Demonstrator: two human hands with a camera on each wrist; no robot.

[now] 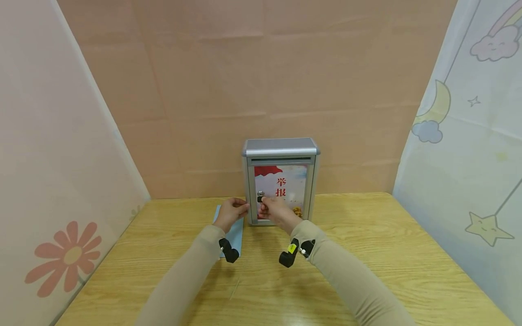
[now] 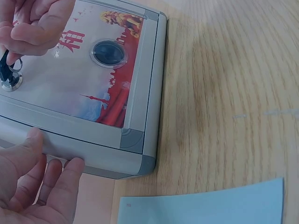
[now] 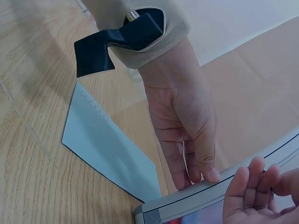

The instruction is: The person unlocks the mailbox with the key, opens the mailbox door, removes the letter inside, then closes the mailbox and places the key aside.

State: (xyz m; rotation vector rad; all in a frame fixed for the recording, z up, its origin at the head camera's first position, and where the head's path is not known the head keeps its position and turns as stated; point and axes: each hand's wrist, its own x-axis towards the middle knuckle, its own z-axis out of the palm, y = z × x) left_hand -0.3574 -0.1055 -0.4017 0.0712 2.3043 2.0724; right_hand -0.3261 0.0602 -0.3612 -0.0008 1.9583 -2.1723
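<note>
A grey metal mailbox (image 1: 281,146) stands upright at the back of the table, a printed panel with red characters on its front door. My right hand (image 1: 279,212) pinches a black-headed key (image 2: 5,70) at the round lock (image 2: 12,84) on the door's left side. A small metal ring hangs by the key. My left hand (image 1: 232,213) rests its fingertips and thumb against the mailbox's left side, fingers slightly bent. Below and beside that hand lies a light blue envelope (image 3: 107,144) with a row of small printed squares; the left forearm partly covers it in the head view.
The mailbox has a narrow slot (image 1: 281,161) near its top and a round window (image 2: 109,52) low on the door. Behind it hangs a brown backdrop (image 1: 204,90). Patterned side sheets flank the wooden table (image 1: 367,253).
</note>
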